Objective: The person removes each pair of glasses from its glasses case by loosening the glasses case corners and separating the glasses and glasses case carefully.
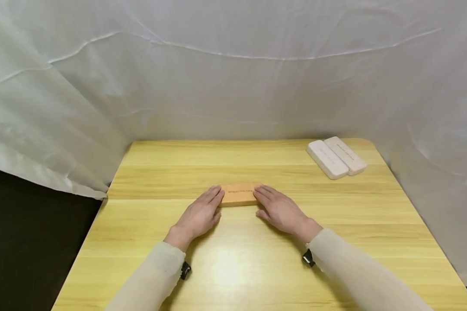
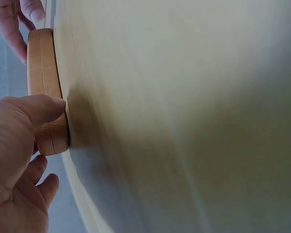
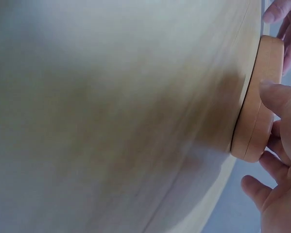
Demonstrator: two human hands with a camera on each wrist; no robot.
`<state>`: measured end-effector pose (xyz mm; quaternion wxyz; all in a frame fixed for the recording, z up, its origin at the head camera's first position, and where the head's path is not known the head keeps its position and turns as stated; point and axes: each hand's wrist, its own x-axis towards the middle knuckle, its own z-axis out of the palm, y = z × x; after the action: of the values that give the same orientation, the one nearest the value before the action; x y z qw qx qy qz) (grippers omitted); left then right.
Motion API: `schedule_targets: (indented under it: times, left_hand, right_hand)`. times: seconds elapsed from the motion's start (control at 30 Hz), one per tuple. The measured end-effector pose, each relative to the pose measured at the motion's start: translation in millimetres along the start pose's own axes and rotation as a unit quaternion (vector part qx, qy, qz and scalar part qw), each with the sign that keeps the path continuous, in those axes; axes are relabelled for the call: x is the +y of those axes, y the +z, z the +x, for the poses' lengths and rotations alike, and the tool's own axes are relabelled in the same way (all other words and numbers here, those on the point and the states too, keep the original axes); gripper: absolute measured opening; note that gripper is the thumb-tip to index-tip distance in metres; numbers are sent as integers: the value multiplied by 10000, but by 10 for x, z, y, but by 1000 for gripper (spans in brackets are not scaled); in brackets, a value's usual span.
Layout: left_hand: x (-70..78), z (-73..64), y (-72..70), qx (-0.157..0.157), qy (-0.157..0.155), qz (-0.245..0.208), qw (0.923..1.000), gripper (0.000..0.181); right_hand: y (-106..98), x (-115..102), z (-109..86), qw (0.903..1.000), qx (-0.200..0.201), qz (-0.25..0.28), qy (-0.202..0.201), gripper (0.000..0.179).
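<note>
An orange oblong case with rounded ends lies flat on the wooden table, dark lettering on its top. A seam runs along its side in both wrist views. At its left end, my left hand touches it with fairly straight fingers. My right hand mirrors this at the right end, fingertips at the top corner. Each thumb sits on the near side, below the front edge in the head view; the left thumb and right thumb overlap the case in the wrist views.
Two white oblong cases lie side by side at the table's back right, lettering on top. The yellow wood-grain table ends at a white cloth curtain behind and on both sides. A dark area shows off the left edge.
</note>
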<state>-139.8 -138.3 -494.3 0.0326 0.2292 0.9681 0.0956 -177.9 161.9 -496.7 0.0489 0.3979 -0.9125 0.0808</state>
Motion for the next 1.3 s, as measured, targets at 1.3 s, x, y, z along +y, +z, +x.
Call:
schedule_targets:
  times: [1.3]
  left_hand:
    - [-101,79,69,353,-16,-440,9984,70]
  right_hand:
    - [121,88,30,9990,423,-87,85,67]
